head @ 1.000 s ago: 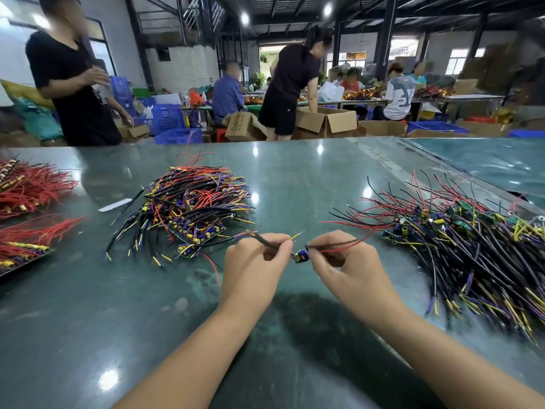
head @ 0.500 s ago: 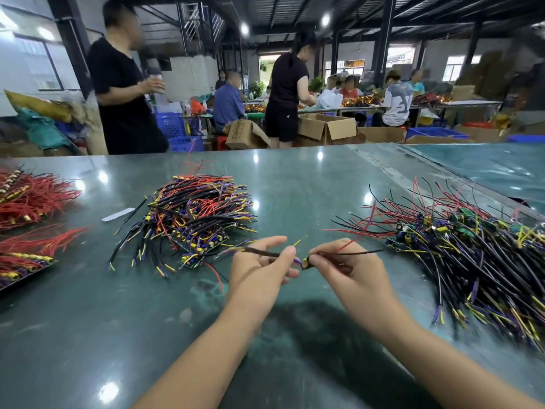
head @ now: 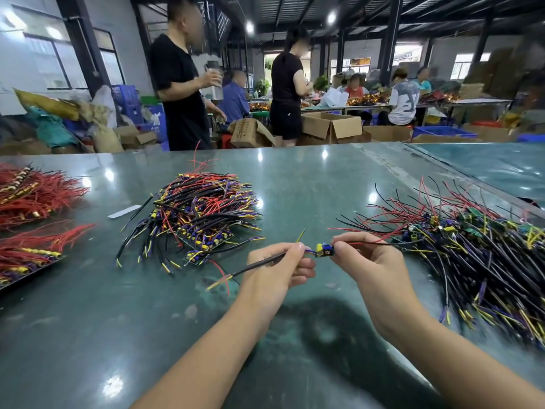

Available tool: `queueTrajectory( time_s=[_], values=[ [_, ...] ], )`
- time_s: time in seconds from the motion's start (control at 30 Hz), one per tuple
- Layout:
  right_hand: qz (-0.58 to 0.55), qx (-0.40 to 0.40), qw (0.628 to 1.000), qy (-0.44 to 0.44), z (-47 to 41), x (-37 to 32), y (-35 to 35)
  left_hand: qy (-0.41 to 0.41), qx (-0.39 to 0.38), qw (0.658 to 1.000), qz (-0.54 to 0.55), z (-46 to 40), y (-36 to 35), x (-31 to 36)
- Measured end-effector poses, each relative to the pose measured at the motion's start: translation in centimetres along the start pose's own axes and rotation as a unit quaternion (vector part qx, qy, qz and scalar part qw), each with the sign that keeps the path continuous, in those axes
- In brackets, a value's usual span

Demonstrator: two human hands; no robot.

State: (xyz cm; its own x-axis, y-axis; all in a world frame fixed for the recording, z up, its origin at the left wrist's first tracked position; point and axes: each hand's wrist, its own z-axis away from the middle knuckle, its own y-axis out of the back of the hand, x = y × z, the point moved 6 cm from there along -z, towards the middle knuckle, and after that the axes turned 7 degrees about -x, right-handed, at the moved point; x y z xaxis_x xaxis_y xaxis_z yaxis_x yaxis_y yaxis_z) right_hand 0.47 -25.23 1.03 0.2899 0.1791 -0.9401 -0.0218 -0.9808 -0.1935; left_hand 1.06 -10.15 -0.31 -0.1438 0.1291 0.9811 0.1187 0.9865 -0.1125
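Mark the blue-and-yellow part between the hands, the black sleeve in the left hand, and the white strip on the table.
blue-and-yellow part (head: 324,250): head view, middle of its body.
black sleeve (head: 256,265): head view, its exposed mid-length.
white strip (head: 124,211): head view, its middle.

black wire (head: 259,264) partly inside left fingers (head: 305,265)

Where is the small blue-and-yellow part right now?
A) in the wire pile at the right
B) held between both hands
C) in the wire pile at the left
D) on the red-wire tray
B: the blue-and-yellow part sits in the gap between the left hand and the right hand, each pinching its wires.
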Motion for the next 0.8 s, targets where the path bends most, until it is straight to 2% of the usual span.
queueTrajectory(
  time_s=[0.1,0.2,0.3,0.4,0.5,0.57,0.67,0.8],
  values=[
    [-0.058,0.000,0.997,-0.052,-0.1,0.7,0.0,-0.082,0.003,0.993,-0.084,0.1,-0.1,0.7],
    [-0.062,-0.011,0.994,-0.091,0.0,1.1,0.1,-0.140,0.011,0.974,-0.180,0.5,0.0,1.0],
    [-0.126,-0.008,0.985,-0.119,-0.1,1.3,0.3,-0.193,0.002,0.950,-0.244,0.8,-0.2,1.5],
    [-0.192,-0.008,0.970,-0.153,-0.2,1.9,0.4,-0.207,-0.011,0.945,-0.253,0.9,-0.5,1.7],
    [-0.225,0.005,0.960,-0.168,-0.3,2.1,0.5,-0.176,-0.021,0.955,-0.236,0.7,-0.4,1.5],
    [-0.233,0.005,0.958,-0.166,-0.4,2.0,0.4,-0.139,-0.037,0.971,-0.190,0.6,-0.5,1.4],
    [-0.236,-0.009,0.961,-0.140,-0.4,1.6,0.3,-0.059,-0.031,0.998,-0.023,0.2,-0.4,0.9],
    [-0.243,-0.042,0.963,-0.106,-0.3,1.1,-0.4,0.004,-0.036,0.989,0.145,0.1,-0.3,0.3]
  ],
)
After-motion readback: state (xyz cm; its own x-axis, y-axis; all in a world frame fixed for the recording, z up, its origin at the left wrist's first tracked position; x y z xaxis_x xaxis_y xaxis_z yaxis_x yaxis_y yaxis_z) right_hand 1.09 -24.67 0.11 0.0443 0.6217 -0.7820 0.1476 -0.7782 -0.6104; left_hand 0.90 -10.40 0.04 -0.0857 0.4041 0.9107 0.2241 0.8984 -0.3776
